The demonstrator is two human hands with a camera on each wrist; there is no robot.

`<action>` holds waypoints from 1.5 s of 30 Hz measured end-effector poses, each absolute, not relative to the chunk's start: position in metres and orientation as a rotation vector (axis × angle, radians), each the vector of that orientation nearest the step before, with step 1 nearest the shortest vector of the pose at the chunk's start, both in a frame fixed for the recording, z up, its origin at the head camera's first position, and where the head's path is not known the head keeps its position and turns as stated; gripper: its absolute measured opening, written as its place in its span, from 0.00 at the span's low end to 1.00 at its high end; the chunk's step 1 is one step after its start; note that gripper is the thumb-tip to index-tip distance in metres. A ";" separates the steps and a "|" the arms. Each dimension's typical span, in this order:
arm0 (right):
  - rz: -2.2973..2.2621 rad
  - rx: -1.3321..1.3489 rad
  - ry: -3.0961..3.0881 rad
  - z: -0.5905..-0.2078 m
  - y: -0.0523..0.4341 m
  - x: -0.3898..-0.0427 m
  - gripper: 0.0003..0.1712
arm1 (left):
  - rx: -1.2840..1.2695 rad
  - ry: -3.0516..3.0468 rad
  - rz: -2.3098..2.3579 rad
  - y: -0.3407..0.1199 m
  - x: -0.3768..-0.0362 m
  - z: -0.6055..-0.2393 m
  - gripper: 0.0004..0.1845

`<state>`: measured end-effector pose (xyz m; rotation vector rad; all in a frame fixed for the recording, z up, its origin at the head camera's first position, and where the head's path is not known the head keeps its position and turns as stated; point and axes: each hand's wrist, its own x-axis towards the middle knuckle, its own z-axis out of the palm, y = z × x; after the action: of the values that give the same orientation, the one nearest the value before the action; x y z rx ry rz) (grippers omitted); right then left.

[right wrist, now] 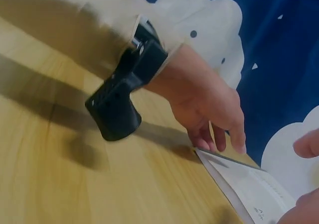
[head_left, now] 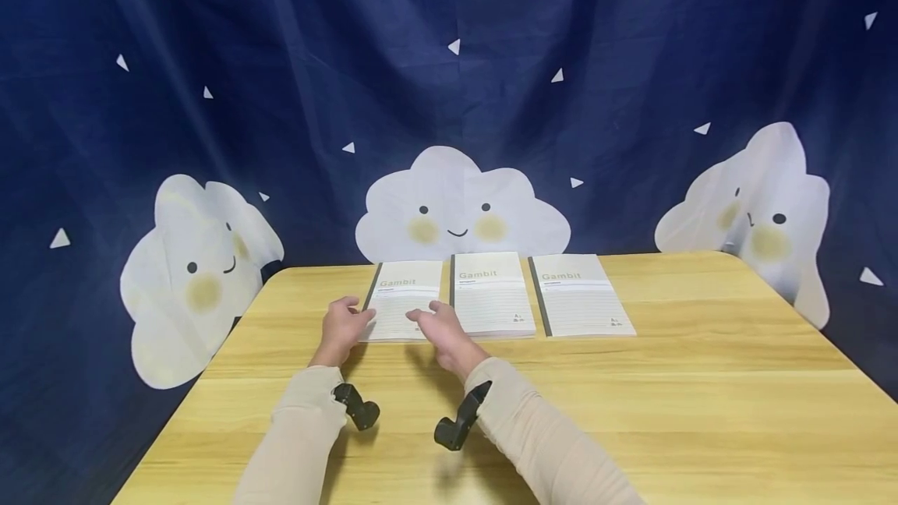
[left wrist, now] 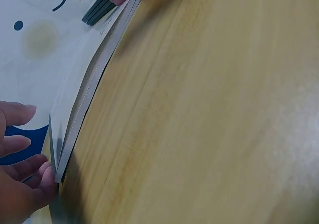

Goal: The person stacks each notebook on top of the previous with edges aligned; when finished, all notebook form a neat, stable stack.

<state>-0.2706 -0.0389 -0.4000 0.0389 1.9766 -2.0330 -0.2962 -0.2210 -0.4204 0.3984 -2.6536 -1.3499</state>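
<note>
We list: leftmost notebk (head_left: 403, 301) of 3, nr counter (head_left: 631, 427) far edge; L hand (head_left: 343, 327), R hand (head_left: 450, 336) relaxed, flanking it.

The left notebook (head_left: 403, 302) lies flat, cover up, at the left end of a row of three on the table (head_left: 666, 411). Its cover is white, with a dark spine strip on the left side, "Gambit" lettering near the far edge and ruled lines below. A narrow gap separates upper and lower layers along the near edge. The left hand (head_left: 342, 330) touches the near spine-side corner; the right hand (head_left: 449, 337) is at the near right corner.
</note>
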 end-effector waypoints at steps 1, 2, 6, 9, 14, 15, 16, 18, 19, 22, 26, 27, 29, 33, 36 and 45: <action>-2.052 0.048 1.945 -0.400 -0.039 -0.270 0.43 | 0.407 -2.655 -1.352 -0.222 -0.296 -0.420 0.29; -2.069 0.057 1.916 -0.401 -0.040 -0.270 0.44 | 0.417 -2.658 -1.354 -0.222 -0.295 -0.420 0.29; -2.101 0.086 1.839 -0.402 -0.041 -0.269 0.45 | 0.456 -2.665 -1.357 -0.226 -0.294 -0.419 0.29; -2.119 0.106 1.822 -0.402 -0.042 -0.269 0.44 | 0.480 -2.669 -1.361 -0.228 -0.294 -0.419 0.29; -2.157 0.126 1.791 -0.402 -0.043 -0.270 0.44 | 0.505 -2.688 -1.364 -0.231 -0.292 -0.417 0.30; -2.158 0.127 1.791 -0.401 -0.043 -0.269 0.44 | 0.507 -2.692 -1.364 -0.231 -0.292 -0.416 0.30; -2.159 0.128 1.792 -0.401 -0.043 -0.270 0.44 | 0.506 -2.696 -1.361 -0.231 -0.291 -0.416 0.29; -2.159 0.128 1.796 -0.401 -0.044 -0.270 0.44 | 0.500 -2.700 -1.359 -0.232 -0.291 -0.416 0.29; -2.159 0.125 1.796 -0.401 -0.044 -0.271 0.45 | 0.498 -2.701 -1.356 -0.232 -0.291 -0.416 0.29; -2.142 0.117 1.819 -0.401 -0.045 -0.271 0.44 | 0.500 -2.704 -1.359 -0.232 -0.292 -0.417 0.29; -2.117 0.100 1.856 -0.401 -0.046 -0.271 0.44 | 0.501 -2.712 -1.358 -0.232 -0.293 -0.416 0.29; -2.114 0.101 1.860 -0.401 -0.046 -0.271 0.44 | 0.501 -2.714 -1.356 -0.232 -0.293 -0.416 0.29; -2.114 0.111 1.864 -0.401 -0.046 -0.272 0.44 | 0.498 -2.717 -1.346 -0.232 -0.292 -0.416 0.29; -2.099 0.144 1.866 -0.400 -0.047 -0.273 0.43 | 0.496 -2.725 -1.330 -0.232 -0.292 -0.416 0.28; -2.089 0.161 1.857 -0.401 -0.046 -0.273 0.43 | 0.496 -2.729 -1.325 -0.233 -0.292 -0.417 0.28; -2.041 0.153 1.900 -0.402 -0.043 -0.272 0.43 | 0.496 -2.731 -1.328 -0.234 -0.290 -0.417 0.27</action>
<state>-0.2720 -0.0434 -0.4018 0.1526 1.8998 -2.0413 -0.2898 -0.2341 -0.4174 0.4961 -2.7310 -1.3277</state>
